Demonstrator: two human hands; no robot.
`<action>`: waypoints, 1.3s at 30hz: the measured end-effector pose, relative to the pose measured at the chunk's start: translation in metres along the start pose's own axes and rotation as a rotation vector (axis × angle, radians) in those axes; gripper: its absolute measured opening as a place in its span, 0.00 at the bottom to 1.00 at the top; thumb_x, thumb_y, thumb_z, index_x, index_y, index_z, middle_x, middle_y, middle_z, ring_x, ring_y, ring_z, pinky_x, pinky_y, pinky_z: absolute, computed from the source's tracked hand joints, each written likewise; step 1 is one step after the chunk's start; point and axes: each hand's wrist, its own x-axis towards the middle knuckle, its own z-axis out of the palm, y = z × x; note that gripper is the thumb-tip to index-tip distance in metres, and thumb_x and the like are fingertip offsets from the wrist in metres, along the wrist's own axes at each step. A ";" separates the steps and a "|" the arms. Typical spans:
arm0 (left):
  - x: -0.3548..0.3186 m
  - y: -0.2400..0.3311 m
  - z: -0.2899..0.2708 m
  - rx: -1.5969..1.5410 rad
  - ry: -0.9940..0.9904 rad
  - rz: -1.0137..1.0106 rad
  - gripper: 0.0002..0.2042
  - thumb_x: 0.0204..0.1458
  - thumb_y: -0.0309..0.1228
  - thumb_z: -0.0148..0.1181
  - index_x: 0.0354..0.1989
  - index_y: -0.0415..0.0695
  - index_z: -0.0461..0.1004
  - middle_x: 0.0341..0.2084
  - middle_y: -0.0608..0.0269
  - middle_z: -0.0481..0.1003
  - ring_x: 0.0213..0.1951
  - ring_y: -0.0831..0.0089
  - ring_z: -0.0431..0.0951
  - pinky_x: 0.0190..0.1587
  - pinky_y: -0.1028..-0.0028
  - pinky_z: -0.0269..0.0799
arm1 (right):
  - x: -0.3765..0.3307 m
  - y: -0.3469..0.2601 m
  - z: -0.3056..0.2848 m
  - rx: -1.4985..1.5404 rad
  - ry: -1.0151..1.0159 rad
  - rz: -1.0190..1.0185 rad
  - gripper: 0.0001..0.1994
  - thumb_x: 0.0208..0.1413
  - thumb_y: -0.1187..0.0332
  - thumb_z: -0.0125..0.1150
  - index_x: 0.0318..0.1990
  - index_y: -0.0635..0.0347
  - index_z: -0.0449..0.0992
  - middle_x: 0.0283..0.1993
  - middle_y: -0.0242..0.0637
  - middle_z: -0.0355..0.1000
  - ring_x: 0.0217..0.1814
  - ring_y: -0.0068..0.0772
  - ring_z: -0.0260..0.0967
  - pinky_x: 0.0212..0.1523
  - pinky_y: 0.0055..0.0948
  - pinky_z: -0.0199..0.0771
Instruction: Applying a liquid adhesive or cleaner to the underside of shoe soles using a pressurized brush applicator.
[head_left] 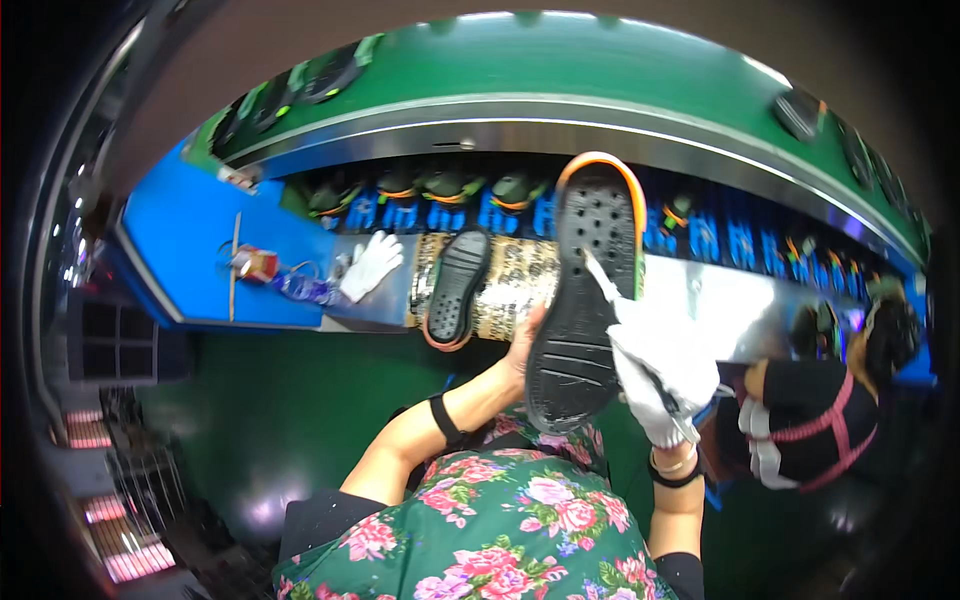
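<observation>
My left hand [526, 345] is bare and closed on the edge of a black shoe sole [575, 320] with an orange rim at its far end. The sole is held up before me, its inner face with round holes and cross grooves toward me. In a white glove, my right hand [665, 360] is closed round a slim brush-like tool [600, 278]. Its pale tip is at the holed part of the sole; whether it touches I cannot tell. A second black sole [460, 285] with an orange rim lies on the bench, left of the held one.
A brown patterned covering [518, 280] lies on the metal bench. Left are a white glove [373, 266] and a blue panel [200, 250]. Behind, shoes [450, 187] stand on blue holders beneath a green conveyor belt [480, 70]. At right a person [815, 425] with pink straps is close by.
</observation>
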 end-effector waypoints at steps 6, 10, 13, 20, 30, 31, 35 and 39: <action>0.003 -0.015 0.032 0.314 0.029 -0.038 0.48 0.57 0.70 0.51 0.78 0.49 0.50 0.73 0.51 0.59 0.71 0.53 0.64 0.73 0.48 0.59 | 0.027 0.003 -0.009 -0.177 -0.027 -0.266 0.21 0.50 0.78 0.69 0.54 0.55 0.82 0.54 0.38 0.81 0.55 0.41 0.79 0.54 0.36 0.78; 0.000 -0.017 0.010 0.243 -0.091 -0.052 0.45 0.60 0.68 0.48 0.77 0.47 0.53 0.71 0.51 0.62 0.70 0.54 0.65 0.74 0.50 0.59 | 0.025 -0.010 -0.005 -0.242 -0.002 -0.171 0.16 0.46 0.79 0.73 0.44 0.55 0.86 0.46 0.40 0.84 0.48 0.40 0.83 0.49 0.35 0.81; 0.001 -0.016 0.015 0.443 0.061 -0.033 0.46 0.61 0.69 0.45 0.77 0.46 0.52 0.72 0.50 0.62 0.71 0.53 0.65 0.74 0.50 0.59 | 0.013 -0.007 0.003 -0.110 -0.076 -0.223 0.17 0.48 0.78 0.72 0.47 0.54 0.86 0.48 0.39 0.83 0.49 0.40 0.83 0.49 0.35 0.80; 0.007 -0.009 0.013 0.359 0.031 0.017 0.42 0.62 0.67 0.43 0.75 0.47 0.55 0.70 0.50 0.64 0.69 0.53 0.67 0.72 0.49 0.62 | 0.004 0.001 -0.003 -0.020 -0.093 -0.111 0.21 0.53 0.78 0.67 0.56 0.55 0.82 0.57 0.41 0.80 0.58 0.44 0.78 0.57 0.38 0.77; 0.022 -0.002 0.028 0.436 0.185 0.006 0.52 0.55 0.75 0.43 0.77 0.45 0.51 0.74 0.48 0.57 0.71 0.48 0.63 0.73 0.47 0.59 | -0.030 0.032 0.014 -0.050 -0.113 -0.072 0.22 0.54 0.73 0.66 0.59 0.55 0.80 0.60 0.44 0.78 0.60 0.47 0.77 0.65 0.44 0.72; 0.024 -0.001 0.032 0.476 0.182 0.010 0.52 0.55 0.75 0.42 0.77 0.43 0.51 0.73 0.49 0.58 0.69 0.48 0.66 0.70 0.47 0.63 | -0.023 0.024 0.013 -0.004 -0.162 -0.087 0.21 0.55 0.73 0.66 0.58 0.55 0.81 0.58 0.43 0.79 0.59 0.46 0.77 0.66 0.45 0.70; 0.032 0.007 0.030 0.382 0.135 0.125 0.54 0.54 0.78 0.39 0.77 0.43 0.50 0.71 0.50 0.61 0.65 0.50 0.70 0.67 0.47 0.68 | -0.006 0.026 0.002 0.288 -0.081 -0.088 0.17 0.52 0.76 0.68 0.51 0.59 0.84 0.54 0.42 0.82 0.55 0.44 0.80 0.57 0.40 0.77; 0.043 0.006 0.048 0.431 0.167 0.216 0.54 0.54 0.78 0.38 0.77 0.43 0.49 0.70 0.49 0.61 0.66 0.48 0.70 0.66 0.46 0.69 | -0.007 0.022 0.005 0.036 -0.024 -0.111 0.16 0.50 0.80 0.70 0.48 0.58 0.85 0.51 0.45 0.82 0.53 0.46 0.81 0.55 0.39 0.80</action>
